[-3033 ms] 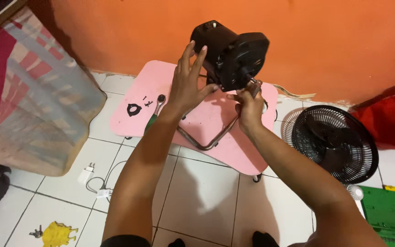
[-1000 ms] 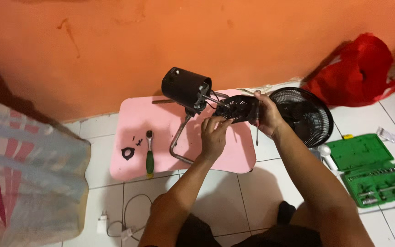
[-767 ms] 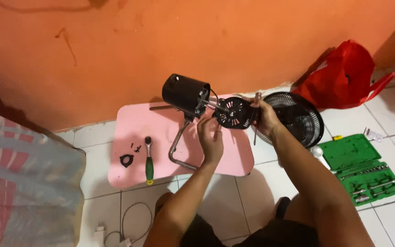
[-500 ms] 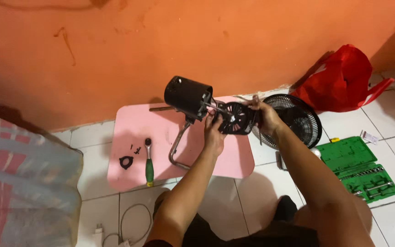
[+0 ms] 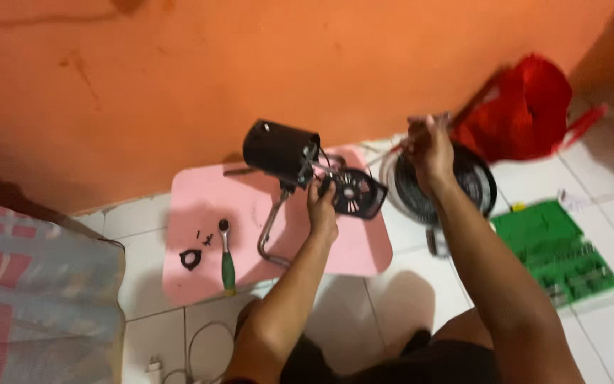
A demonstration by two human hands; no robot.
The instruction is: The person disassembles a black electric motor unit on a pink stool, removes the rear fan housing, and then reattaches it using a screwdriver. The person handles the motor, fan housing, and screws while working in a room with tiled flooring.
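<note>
Two hands at a dismantled fan on a small pink table

At centre frame, the left hand grips a black vented cover beside the black motor housing; the right hand, raised at upper right, pinches something blurred above the round fan grille.

Pink table left half open except ratchet; motor housing blocks centre.

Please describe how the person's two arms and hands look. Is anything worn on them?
Both arms are bare along all that shows: no sleeves, gloves, watch or bands visible. The left hand and right hand are bare too. No rings can be made out, though the right hand is blurred. Dark clothing shows at the bottom edge.
</note>
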